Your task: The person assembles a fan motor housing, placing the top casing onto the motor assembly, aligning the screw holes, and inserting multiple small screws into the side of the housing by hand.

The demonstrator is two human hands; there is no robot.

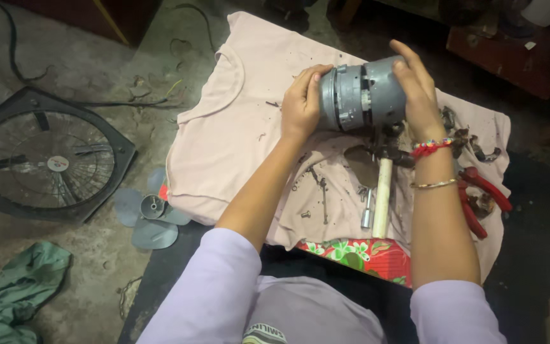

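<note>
Our fingers point(316, 79) wrap both ends of the grey fan motor point(361, 97), left hand point(300, 105) cupping the front, right hand point(415, 89) clasping the rear. We hold it level above the pink cloth point(237, 121), over the hammer point(383, 191), gripping evenly so the 2 halves stay aligned.

A grey fan motor point(361, 97) was gripped at both ends by the left hand point(300, 105) and right hand point(418, 89) above a pink cloth point(237, 121); a hammer point(383, 194) lay beneath.

small round white-and-red label point(57, 164) at fan grille hub, floor left
</note>
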